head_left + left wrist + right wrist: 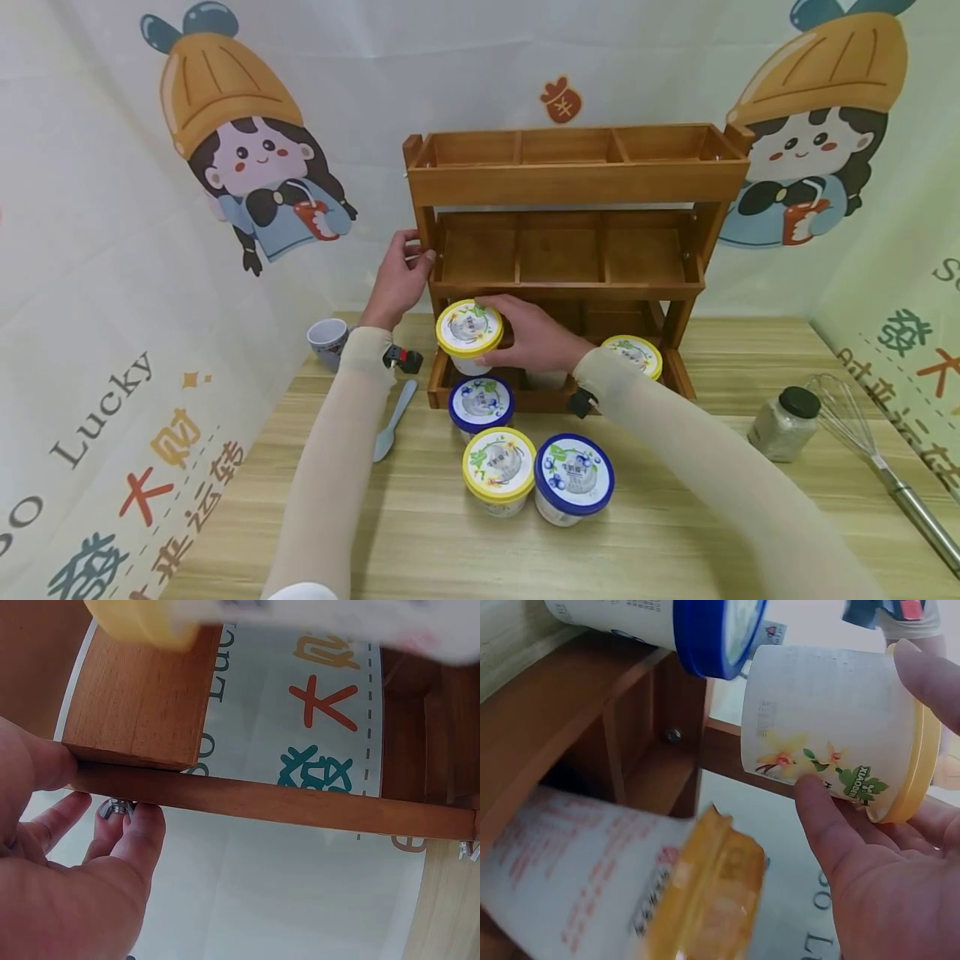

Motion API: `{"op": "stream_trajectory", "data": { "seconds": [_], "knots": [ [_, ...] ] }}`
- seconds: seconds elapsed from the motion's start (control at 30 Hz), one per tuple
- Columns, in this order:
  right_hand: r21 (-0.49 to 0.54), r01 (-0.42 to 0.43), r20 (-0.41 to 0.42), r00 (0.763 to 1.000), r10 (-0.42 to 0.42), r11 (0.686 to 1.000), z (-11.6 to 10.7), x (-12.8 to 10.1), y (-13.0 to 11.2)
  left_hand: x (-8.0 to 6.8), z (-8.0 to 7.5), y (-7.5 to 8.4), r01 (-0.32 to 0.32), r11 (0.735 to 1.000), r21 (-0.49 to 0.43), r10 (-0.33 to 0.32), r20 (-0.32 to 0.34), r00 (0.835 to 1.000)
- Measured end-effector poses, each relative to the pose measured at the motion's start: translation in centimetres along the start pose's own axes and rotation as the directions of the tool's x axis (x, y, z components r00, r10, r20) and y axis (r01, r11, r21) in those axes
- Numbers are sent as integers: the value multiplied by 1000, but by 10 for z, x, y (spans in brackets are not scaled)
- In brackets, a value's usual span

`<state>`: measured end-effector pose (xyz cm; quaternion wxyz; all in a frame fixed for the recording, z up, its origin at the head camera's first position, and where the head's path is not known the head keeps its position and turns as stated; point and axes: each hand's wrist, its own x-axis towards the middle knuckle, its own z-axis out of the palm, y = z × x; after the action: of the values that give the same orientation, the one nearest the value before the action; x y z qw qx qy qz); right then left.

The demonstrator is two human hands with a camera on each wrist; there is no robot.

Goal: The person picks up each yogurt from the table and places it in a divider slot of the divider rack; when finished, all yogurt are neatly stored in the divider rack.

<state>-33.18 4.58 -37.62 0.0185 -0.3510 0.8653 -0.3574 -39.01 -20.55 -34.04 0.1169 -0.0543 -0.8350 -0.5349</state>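
My right hand (542,335) grips a white tub with a yellow lid (469,327), thumb and fingers around its side and lid edge. This tub is in the air in front of the left end of the wooden rack's bottom tier; vanilla flowers show on its wall (825,712) in the right wrist view. My left hand (401,279) holds the left upright of the wooden rack (555,185), with thumb and fingers on either side of the post (262,801) beside a wing nut (118,808). Directly below the held tub stands a blue-lidded tub (482,402).
Another yellow-lidded tub (498,462) and blue-lidded tub (574,475) stand in front. On the bottom tier sit a yellow-lidded tub (633,354) and a white packet (585,877). A cup (327,340) and spoon (394,422) lie left; a jar (784,423) and whisk (885,467) right.
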Motion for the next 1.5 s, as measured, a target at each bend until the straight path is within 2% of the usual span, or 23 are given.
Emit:
{"op": "stream_trajectory", "data": {
  "seconds": [0.2, 0.4, 0.53, 0.7, 0.87, 1.1, 1.3, 1.5],
  "knots": [
    [8, -18, 22, 1000, 18, 1000, 13, 12, 2, -1, 0, 0, 7, 1000, 1, -7, 3, 1000],
    [-18, -89, 49, 995, 90, 996, 19, 20, 4, -2, 0, 1, 1, 1000, 0, -1, 14, 1000],
    [-91, -107, 54, 992, 112, 990, 22, 28, 5, -2, -1, 3, -10, 1000, -1, 10, 15, 1000],
    [-197, -126, 111, 982, 150, 972, 31, 34, 5, -2, -2, 1, -15, 1000, -3, 15, 15, 1000],
    [-209, -172, 137, 970, 203, 963, 39, 35, 3, -2, -3, 0, -15, 1000, -1, 15, 16, 1000],
    [-261, -184, 137, 964, 226, 947, 42, 35, 4, -1, -2, -3, -29, 999, -19, 29, 10, 1000],
    [-257, -186, 125, 967, 224, 948, 40, 33, 4, -2, -1, -3, -21, 1000, -10, 21, 16, 1000],
    [-205, -206, 98, 968, 230, 957, 33, 30, 0, -1, -2, -3, -24, 1000, -9, 24, 16, 1000]
  ]
}}
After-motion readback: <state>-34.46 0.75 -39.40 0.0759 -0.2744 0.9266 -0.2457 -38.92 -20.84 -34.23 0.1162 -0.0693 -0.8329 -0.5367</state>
